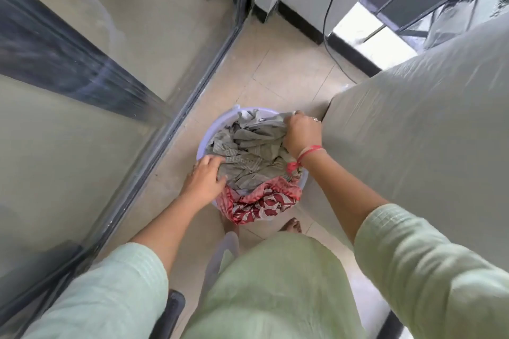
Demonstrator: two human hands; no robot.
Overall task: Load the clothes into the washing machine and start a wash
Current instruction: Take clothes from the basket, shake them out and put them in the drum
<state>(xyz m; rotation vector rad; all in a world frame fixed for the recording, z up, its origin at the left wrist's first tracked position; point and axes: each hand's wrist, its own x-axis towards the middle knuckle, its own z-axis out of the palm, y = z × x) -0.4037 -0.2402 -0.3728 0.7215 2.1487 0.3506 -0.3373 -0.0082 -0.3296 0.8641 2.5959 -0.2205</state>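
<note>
A: Where are the clothes?

B: All in a round tub (pixel 201 146) of pale lilac plastic, which stands on the tiled floor (pixel 275 77). A crumpled grey cloth (pixel 253 151) with thin stripes fills most of the tub. At the tub's near edge a red cloth (pixel 264 201) with a white leaf pattern spills over the rim.

A: Does the grey cloth point any way?

B: It is bunched, but its length runs slantwise across the tub, from the near-left rim to the far-right rim, one hand at each end.

A: And the hands?

B: The left hand (pixel 205 179) lies over the tub's near-left rim, its thumb and fingers (pixel 212 160) closed on a fold of the grey cloth. The right hand (pixel 303 132) is at the far-right rim, clenched round a gathered bunch of the same cloth, knuckles up. A red thread band (pixel 309 151) circles that wrist, and both arms wear pale green, faintly ribbed sleeves (pixel 429 270).

A: What is around the tub?

B: Just right of the tub is a large boxy thing under a pale, wrinkled cover (pixel 413 132). I cannot tell what is beneath it. Left of the tub a glass door (pixel 82 91) in a dark metal frame runs along the floor. Beyond the tub a thin black cable (pixel 329 22) hangs down a white wall with a dark skirting. On the near side of the tub, bare toes (pixel 292 226) show on the tiles.
</note>
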